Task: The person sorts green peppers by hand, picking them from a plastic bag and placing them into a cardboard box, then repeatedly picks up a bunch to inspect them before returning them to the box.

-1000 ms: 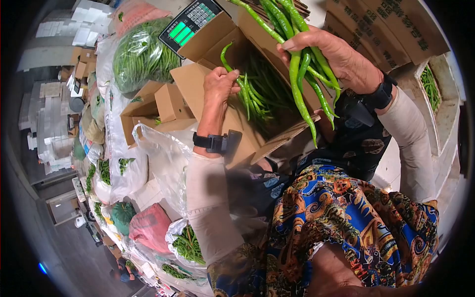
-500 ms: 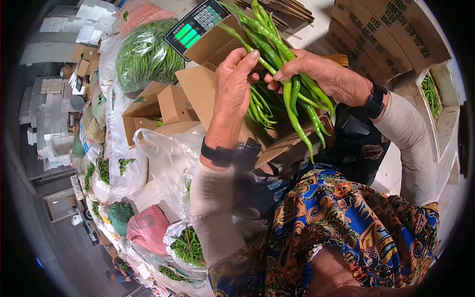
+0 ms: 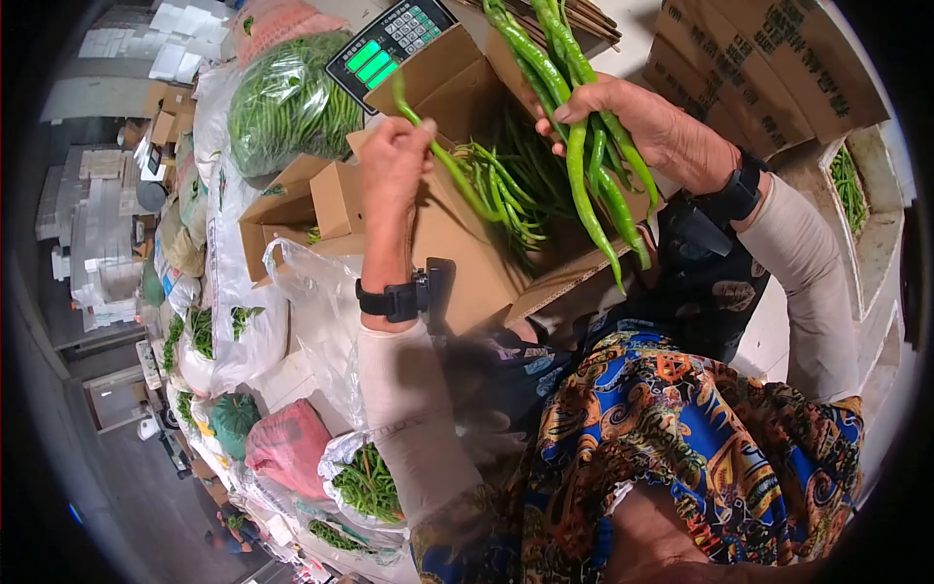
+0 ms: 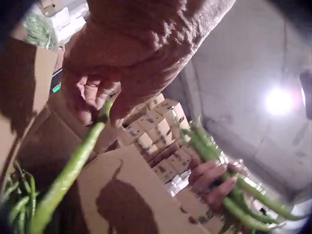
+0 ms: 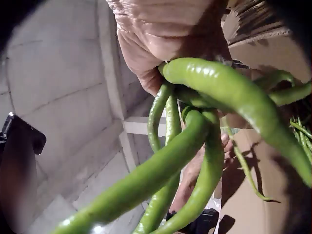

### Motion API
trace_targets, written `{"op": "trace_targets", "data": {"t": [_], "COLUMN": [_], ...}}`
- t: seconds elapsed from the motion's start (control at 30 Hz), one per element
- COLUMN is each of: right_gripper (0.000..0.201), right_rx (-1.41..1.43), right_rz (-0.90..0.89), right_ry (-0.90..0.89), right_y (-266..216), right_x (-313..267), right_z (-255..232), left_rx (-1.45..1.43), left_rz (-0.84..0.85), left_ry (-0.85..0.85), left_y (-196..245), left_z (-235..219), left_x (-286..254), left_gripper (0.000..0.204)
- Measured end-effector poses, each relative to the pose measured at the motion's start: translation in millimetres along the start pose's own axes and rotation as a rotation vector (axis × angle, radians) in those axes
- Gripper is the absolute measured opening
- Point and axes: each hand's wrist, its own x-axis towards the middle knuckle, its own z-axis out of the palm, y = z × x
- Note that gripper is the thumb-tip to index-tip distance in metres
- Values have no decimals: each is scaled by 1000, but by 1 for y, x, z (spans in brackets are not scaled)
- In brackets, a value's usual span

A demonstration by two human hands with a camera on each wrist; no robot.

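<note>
Between the left hand's (image 3: 391,170) thumb and fingers is one long green chili pepper (image 3: 453,173), slanting down over an open cardboard carton (image 3: 472,263). In the left wrist view, that hand pinches the pepper (image 4: 73,168) near its end. My right hand (image 3: 657,122) grips a bunch of long green chili peppers (image 3: 578,175) above the carton's right side. The right wrist view shows the bunch (image 5: 146,175) hanging from the curled fingers, with ends spreading out. Inside the carton lie more green peppers (image 3: 506,195), partly in shadow.
A scale with a lit green display (image 3: 372,63) stands beyond the carton. To the left are a smaller carton (image 3: 341,200), a clear bag of green peppers (image 3: 292,107) and a red sack (image 3: 289,435). Printed cardboard (image 3: 769,73) leans at the right, near a white bin (image 3: 876,200).
The left hand went from over the carton to the bunch, then drew back left with a single pepper. The right hand keeps its grip on the bunch, nearly in place.
</note>
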Motion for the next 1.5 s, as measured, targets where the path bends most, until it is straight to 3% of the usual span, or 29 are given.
{"op": "trace_targets", "data": {"t": [0.03,0.07,0.1,0.2,0.23,0.3,0.33,0.4,0.53,0.6,0.7,0.77,0.83,0.97,1.03,1.17,1.2,1.27,1.3,1.37,1.43,1.5], "right_gripper": [44,43,43,44,43,38,36,31,32,26,33,33,31,30,31,32,32,36,39,39,39,40], "right_rx": [-2,40,81,79,60,78,59,70,12,-26,26,32,92,99,93,66,68,-18,-33,-68,-83,-91], "right_rz": [0,-22,-45,53,80,135,143,156,118,-3,105,78,-38,-16,-19,53,54,-6,12,40,-3,-37], "right_ry": [0,-13,-27,-104,-147,-148,-173,-164,-105,33,23,46,115,68,29,-51,-49,-53,-97,-55,-4,46], "right_y": [2,6,10,13,13,16,16,18,16,13,16,17,15,0,-1,-1,3,14,14,13,15,15], "right_x": [1,3,6,8,8,9,8,8,5,1,9,10,7,6,3,-2,1,8,7,5,4,5], "right_z": [2,3,3,-3,-2,-1,3,7,10,15,2,2,6,-8,-9,-3,-4,-6,-6,2,6,8], "left_rx": [290,535,535,-84,-84,-293,-293,-469,-501,-572,-498,-522,-543,-629,-505,-464,-463,-10,-10,332,316,17], "left_rz": [-95,-22,-21,-44,-44,39,37,-128,-83,-44,-46,-34,-25,37,78,54,51,-7,-6,-41,-69,-96], "left_ry": [-64,-38,-36,-90,-91,-323,-320,-483,-455,-373,-333,-307,-279,-196,-55,40,40,-39,-40,-99,-107,-295], "left_y": [-9,-22,-20,11,15,19,24,33,27,30,21,22,24,19,13,6,4,-3,-11,-28,-3,23], "left_z": [-2,-1,4,30,37,48,53,62,62,62,55,50,41,18,10,5,5,4,2,0,15,31], "left_x": [2,6,2,-18,-19,-23,-28,-38,-33,-36,-30,-27,-25,-11,-7,-10,-10,-9,-6,0,-8,-24], "left_gripper": [19,24,24,34,34,26,26,18,15,21,26,26,27,26,25,24,24,26,26,33,33,32]}}
